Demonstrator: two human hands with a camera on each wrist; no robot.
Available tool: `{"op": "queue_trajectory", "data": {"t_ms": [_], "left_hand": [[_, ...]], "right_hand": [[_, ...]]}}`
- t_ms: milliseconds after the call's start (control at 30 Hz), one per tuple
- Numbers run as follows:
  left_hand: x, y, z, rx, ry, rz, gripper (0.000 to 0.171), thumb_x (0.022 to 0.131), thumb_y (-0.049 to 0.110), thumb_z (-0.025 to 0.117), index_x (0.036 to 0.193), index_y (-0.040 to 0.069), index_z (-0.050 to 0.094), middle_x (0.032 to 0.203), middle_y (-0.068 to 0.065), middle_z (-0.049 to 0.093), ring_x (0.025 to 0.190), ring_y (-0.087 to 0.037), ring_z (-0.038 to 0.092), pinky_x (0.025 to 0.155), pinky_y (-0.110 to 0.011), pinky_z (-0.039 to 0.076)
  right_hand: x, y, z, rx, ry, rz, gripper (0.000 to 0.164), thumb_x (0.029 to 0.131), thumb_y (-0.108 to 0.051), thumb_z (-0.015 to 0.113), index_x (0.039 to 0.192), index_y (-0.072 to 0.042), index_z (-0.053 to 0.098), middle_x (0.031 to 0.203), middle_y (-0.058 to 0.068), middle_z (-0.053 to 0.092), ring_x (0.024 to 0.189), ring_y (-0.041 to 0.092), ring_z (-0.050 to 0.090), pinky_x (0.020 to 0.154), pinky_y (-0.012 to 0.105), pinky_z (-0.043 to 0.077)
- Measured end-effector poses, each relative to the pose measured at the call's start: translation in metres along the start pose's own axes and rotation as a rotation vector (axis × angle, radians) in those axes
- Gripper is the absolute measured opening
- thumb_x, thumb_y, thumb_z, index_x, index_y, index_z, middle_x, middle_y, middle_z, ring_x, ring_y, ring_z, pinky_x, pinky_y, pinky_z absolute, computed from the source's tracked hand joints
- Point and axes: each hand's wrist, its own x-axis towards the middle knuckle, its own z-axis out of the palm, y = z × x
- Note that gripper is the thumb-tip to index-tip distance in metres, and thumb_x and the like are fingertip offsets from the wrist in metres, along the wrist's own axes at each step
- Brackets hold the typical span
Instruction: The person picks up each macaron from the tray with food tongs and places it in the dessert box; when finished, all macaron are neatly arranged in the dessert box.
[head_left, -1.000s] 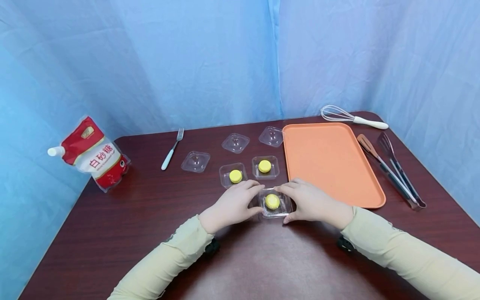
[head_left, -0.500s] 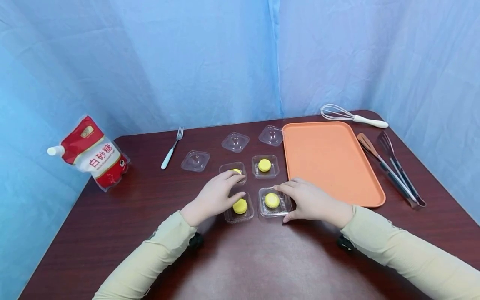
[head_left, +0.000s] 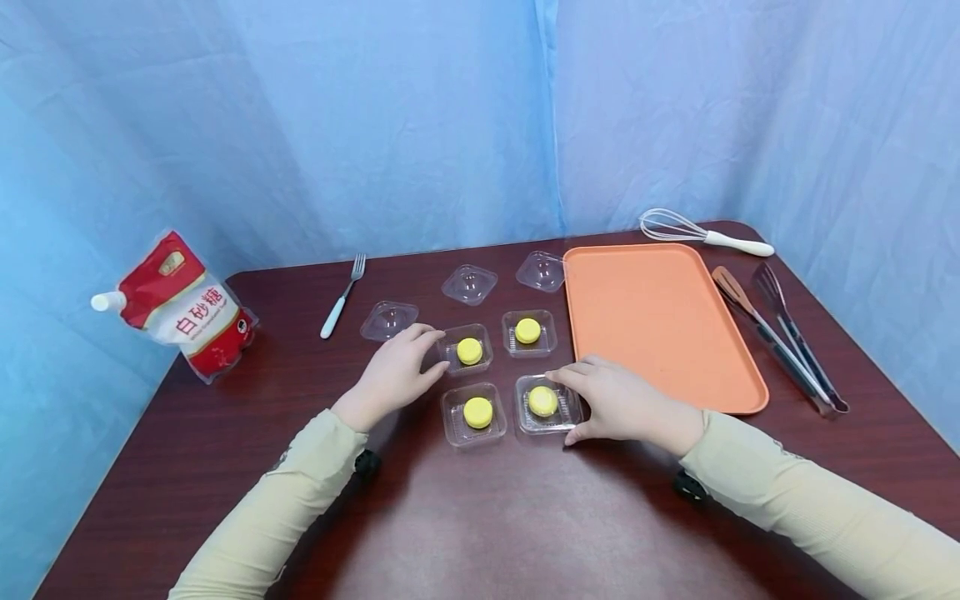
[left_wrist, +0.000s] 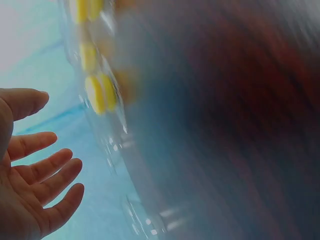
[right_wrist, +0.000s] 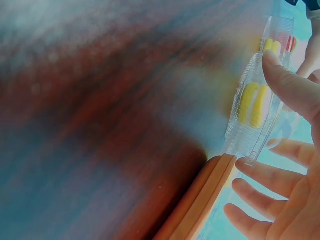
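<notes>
Fingers (head_left: 561,379) of your right hand (head_left: 626,408) curl around the near-right clear tray (head_left: 550,404), thumb on its front corner and fingertips on its back edge, with a yellow cake (head_left: 542,401) inside it. Your left hand (head_left: 392,377) lies relaxed and released just left of the far-left clear tray (head_left: 467,350); whether it touches the rim is unclear. All four trays sit mid-counter (head_left: 525,517), left of the orange tray (head_left: 660,321).

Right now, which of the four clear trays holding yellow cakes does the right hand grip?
The near-right tray, beside the orange tray: the right hand grips it; the others lie left or farther back.
</notes>
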Motion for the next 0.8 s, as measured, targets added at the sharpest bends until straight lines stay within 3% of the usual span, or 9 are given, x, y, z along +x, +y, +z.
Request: {"op": "queue_trajectory", "data": {"t_ms": [433,800], "left_hand": [[0.007,-0.028,0.000,0.010,-0.037,-0.095,0.043,0.089,0.023,0.065,0.125,0.001,0.058,0.118,-0.018,0.060,0.110,-0.031,0.058,0.095,-0.045,0.047],[0.012,-0.049,-0.001,-0.041,-0.070,-0.120,0.049,0.090,0.022,0.064,0.132,0.000,0.052,0.125,-0.020,0.056,0.111,-0.031,0.056,0.094,-0.045,0.047]], "right_hand": [[0.000,0.002,0.003,-0.006,0.005,-0.007,0.080,0.061,-0.044,0.086,0.126,-0.006,0.057,0.117,0.009,0.064,0.106,0.026,0.056,0.091,0.041,0.047],[-0.001,0.003,0.003,-0.005,0.010,-0.008,0.080,0.062,-0.043,0.086,0.126,-0.005,0.057,0.117,0.009,0.064,0.104,0.025,0.056,0.089,0.041,0.048]]}}
